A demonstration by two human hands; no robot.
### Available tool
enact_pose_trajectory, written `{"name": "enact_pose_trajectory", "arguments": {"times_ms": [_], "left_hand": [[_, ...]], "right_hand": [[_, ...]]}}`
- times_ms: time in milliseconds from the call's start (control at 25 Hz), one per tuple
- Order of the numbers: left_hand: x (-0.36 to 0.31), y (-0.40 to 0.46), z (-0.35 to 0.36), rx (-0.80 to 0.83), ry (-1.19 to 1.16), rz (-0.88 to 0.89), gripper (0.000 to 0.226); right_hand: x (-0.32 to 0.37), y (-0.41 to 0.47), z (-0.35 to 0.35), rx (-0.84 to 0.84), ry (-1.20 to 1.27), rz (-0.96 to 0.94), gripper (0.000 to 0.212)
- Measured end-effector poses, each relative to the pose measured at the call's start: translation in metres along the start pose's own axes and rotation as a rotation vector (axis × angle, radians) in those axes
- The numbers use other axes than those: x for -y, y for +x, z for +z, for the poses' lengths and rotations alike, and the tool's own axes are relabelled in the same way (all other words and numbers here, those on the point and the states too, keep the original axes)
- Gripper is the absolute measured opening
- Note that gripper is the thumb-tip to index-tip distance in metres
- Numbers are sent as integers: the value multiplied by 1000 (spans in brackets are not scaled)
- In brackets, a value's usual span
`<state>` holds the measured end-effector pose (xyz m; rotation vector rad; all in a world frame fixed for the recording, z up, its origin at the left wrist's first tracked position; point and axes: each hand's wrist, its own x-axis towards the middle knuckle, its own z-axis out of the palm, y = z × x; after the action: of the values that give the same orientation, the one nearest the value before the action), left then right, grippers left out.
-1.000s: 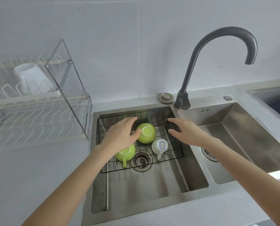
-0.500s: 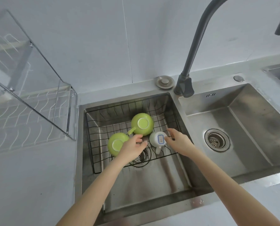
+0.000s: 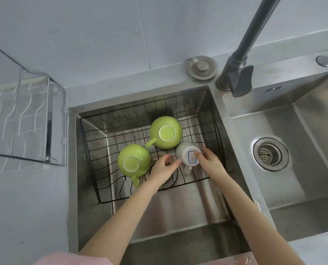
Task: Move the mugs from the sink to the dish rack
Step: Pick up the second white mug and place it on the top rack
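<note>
Three mugs stand upside down in a black wire basket (image 3: 213,119) inside the left sink basin (image 3: 178,217). Two are green: one at the back (image 3: 166,132), one at the front left (image 3: 133,160). The third is a white mug (image 3: 188,156) with a blue-edged label on its base and its handle pointing toward me. My right hand (image 3: 210,163) has its fingers over that mug's base and right side. My left hand (image 3: 163,169) is beside the mug on its left, fingertips touching it, fingers apart. The dish rack (image 3: 25,115) stands on the counter at the left.
A dark faucet (image 3: 254,35) rises behind the divider between the basins. The right basin (image 3: 302,131) has a round drain strainer (image 3: 270,154). A metal plug cap (image 3: 201,66) sits on the rim behind the left basin. A clear panel fronts the rack.
Both hands have dropped into the basin and closed in on the white mug from either side. My view has tilted down and nearer; the rack has slid toward the left edge.
</note>
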<state>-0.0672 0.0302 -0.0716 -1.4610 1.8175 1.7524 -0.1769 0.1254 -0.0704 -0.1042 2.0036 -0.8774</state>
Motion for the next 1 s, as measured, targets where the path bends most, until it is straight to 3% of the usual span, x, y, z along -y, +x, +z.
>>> {"name": "enact_pose_trajectory", "arguments": {"times_ms": [360, 840, 1000], "left_hand": [[-11, 19, 16, 24, -139, 36, 39], [-7, 0, 8, 48, -191, 60, 52], [0, -24, 3, 31, -293, 67, 36]], "right_hand": [[-8, 18, 11, -23, 64, -20, 47], [-6, -7, 8, -102, 64, -145, 38], [1, -34, 4, -133, -34, -198, 38]]}}
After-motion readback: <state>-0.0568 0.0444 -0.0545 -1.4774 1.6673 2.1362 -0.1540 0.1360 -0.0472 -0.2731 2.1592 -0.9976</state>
